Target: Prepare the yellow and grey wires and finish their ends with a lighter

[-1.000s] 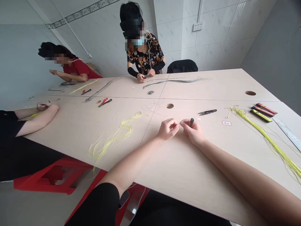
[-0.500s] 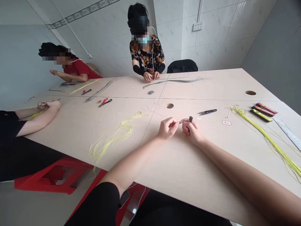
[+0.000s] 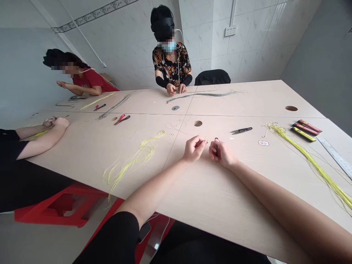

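Note:
My left hand (image 3: pixel 193 148) rests on the pale wooden table (image 3: pixel 209 190), its fingers pinched on something tiny near the fingertips that I cannot make out. Just to its right, my right hand (image 3: pixel 221 154) is curled around a small dark cylindrical tool (image 3: pixel 216 146) that sticks up between the fingers. The two hands sit a few centimetres apart. A thin thread (image 3: pixel 178 130) trails on the table beyond the left hand.
Black snips (image 3: pixel 242 130) lie beyond my hands near a table hole (image 3: pixel 198 123). Yellow cord bundles lie at left (image 3: pixel 132 159) and right (image 3: pixel 310 157). Coloured packets (image 3: pixel 305 130) and a ruler (image 3: pixel 337 157) sit far right. Other people work at the left and far side.
My hands have drawn slightly apart and shifted a little toward me; the right hand has turned the dark tool inward. The person opposite has straightened up.

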The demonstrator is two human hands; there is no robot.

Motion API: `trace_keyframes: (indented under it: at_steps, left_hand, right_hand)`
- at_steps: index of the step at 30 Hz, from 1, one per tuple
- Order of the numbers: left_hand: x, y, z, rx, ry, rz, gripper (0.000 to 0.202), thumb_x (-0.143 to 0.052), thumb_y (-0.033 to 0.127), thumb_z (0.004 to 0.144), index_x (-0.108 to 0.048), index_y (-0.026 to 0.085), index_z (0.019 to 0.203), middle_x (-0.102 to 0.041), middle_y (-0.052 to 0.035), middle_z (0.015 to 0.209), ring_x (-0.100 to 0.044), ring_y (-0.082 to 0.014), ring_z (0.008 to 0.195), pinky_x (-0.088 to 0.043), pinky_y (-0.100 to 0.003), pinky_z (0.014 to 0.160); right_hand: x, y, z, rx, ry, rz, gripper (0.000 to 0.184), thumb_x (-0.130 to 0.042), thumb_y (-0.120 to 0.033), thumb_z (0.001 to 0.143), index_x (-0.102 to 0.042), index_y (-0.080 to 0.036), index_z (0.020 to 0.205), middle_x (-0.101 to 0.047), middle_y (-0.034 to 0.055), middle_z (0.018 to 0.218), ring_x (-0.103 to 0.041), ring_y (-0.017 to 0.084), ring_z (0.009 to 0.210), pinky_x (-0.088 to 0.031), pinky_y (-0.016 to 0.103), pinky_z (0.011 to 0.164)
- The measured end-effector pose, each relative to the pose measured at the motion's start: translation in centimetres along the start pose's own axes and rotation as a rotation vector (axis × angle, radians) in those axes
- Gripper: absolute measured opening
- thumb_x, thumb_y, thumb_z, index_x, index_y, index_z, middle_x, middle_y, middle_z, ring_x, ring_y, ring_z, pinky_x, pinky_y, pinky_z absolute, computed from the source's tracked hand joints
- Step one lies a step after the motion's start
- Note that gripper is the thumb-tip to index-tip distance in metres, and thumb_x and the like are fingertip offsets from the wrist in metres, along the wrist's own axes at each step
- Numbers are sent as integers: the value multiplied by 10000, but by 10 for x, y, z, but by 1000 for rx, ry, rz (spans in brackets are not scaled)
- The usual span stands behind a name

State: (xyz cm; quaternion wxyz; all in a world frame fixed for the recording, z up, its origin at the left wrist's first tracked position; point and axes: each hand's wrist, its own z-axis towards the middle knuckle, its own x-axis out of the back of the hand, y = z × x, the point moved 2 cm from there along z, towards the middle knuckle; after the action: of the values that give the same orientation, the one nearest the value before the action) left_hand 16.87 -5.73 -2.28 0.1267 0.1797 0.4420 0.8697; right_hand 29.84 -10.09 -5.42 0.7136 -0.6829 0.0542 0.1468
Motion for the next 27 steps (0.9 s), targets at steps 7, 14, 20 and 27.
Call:
trace_keyframes:
  at_steps: [7, 14, 20, 27]
  left_hand:
    - [-2, 0, -1, -32, -32, 39, 339, -543, 419, 861, -497, 161, 646, -420, 40, 556, -362, -69, 514, -302, -217, 504]
    - [-2, 2, -1, -54, -29, 75, 351, -532, 425, 864, -498, 160, 635, -419, 38, 557, -355, -71, 513, -302, -218, 497]
    - [-1, 0, -2, -72, -33, 80, 335, -525, 412, 871, -501, 162, 650, -406, 42, 552, -340, -71, 506, -287, -219, 491]
    - [-1, 1, -3, -88, -31, 62, 294, -547, 346, 864, -492, 160, 643, -402, 45, 562, -342, -67, 513, -287, -218, 504]
  right_hand:
    - [-5, -7, -4, 28, -30, -156, 364, -369, -447, 818, -346, -202, 550, -301, -41, 388, -249, 84, 390, -215, 238, 409]
    - [-11, -13, -7, -6, 61, -185, 370, -425, -446, 792, -335, -203, 528, -295, -43, 423, -243, 76, 401, -202, 246, 409]
    - [-9, -11, -5, -62, 72, -139, 434, -511, -543, 764, -389, -190, 543, -304, -52, 417, -237, 64, 391, -180, 230, 397]
    - [-6, -9, -6, 46, 52, -25, 416, -545, -492, 782, -391, -185, 548, -331, -48, 443, -290, 64, 413, -239, 227, 421]
